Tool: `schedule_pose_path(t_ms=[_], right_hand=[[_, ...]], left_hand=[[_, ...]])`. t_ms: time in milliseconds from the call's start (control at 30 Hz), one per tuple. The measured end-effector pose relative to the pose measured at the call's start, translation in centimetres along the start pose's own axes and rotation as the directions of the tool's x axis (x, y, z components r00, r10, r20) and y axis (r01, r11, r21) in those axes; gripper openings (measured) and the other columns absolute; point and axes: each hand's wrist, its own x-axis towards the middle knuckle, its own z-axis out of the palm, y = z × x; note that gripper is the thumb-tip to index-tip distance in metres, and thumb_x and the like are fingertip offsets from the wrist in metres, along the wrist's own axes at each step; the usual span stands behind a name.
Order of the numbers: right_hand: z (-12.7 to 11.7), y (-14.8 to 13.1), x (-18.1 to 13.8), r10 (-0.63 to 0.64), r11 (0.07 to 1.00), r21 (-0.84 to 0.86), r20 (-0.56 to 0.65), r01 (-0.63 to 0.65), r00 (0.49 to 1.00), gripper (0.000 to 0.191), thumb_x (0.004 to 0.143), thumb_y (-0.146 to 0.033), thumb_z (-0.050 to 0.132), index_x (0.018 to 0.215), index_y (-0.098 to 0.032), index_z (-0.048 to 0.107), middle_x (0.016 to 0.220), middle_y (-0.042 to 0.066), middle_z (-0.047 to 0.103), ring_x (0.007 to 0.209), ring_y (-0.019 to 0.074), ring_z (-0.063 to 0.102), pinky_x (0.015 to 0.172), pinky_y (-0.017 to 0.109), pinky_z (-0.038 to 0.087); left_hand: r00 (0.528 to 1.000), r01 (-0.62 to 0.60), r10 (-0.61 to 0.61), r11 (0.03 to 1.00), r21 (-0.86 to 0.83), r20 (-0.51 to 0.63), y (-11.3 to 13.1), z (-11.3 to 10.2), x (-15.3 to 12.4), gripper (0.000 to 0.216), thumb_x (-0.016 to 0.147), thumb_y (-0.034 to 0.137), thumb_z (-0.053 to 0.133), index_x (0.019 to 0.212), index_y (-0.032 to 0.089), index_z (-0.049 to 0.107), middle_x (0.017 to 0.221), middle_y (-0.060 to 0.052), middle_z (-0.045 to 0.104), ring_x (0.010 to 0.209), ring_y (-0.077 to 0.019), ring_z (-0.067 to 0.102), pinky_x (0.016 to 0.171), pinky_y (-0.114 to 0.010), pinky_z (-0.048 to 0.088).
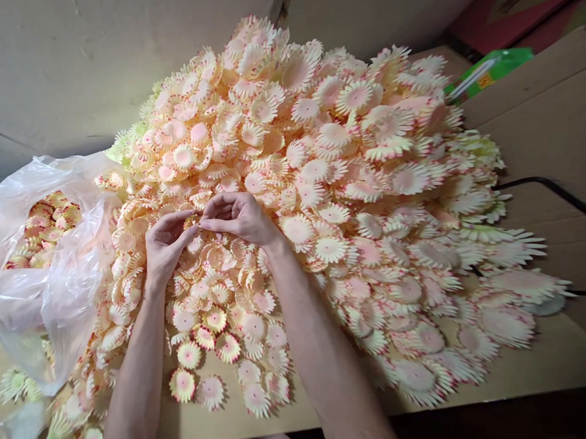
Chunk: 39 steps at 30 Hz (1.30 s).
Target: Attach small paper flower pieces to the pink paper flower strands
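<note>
Over a large heap of fringed artificial flower petal layers (298, 230), my two hands meet at the fingertips. My left hand (166, 244) pinches thumb against fingers. Facing it from the right, my right hand (241, 218) is closed too, its thumb and forefinger pressed together. Whatever sits between the fingertips is too small to make out. The petal layers are cream and pale pink with red-tipped edges. Just below my hands lie smaller yellowish petal layers (228, 348) with pink centres, some of them spread singly on the table.
A clear plastic bag (73, 293) at the left holds several petal pieces (52, 223). The heap leans towards a wall (85, 51) behind. On the right stand a cardboard sheet (547, 134), a black cable (559, 192) and a green packet (497, 73). The tabletop's front edge (524, 391) runs below.
</note>
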Motion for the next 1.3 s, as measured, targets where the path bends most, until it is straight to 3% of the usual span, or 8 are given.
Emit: schedule_pose_path(t_ms=[567,1300], right_hand=[[-0.54,0.43,-0.01,-0.033,0.999,-0.024,0.058,0.034,0.998,0.023,0.068,-0.028,0.084,0.083,-0.015,0.072,0.073,0.001,0.074,0.054,0.0101,0.064,0.050,0.021,0.053],[-0.48,0.12,-0.06,-0.001,1.000,0.001,0.025,0.001,1.000,0.028,0.063,-0.025,0.086,0.083,-0.015,0.069,0.072,0.002,0.075,0.056,0.0117,0.066,0.046,0.019,0.052]], left_hand=[[1.000,-0.002,0.003,1.000,-0.013,0.011,-0.05,-0.12,-0.02,0.029,0.074,0.018,0.082,0.102,0.020,0.075,0.109,-0.008,0.077,0.104,-0.0195,0.073,0.096,-0.032,0.058],[0.999,-0.001,0.001,1.000,-0.014,0.037,-0.36,-0.20,0.04,0.029,0.074,0.017,0.081,0.102,0.022,0.075,0.110,-0.007,0.077,0.107,-0.0204,0.072,0.099,-0.034,0.057]])
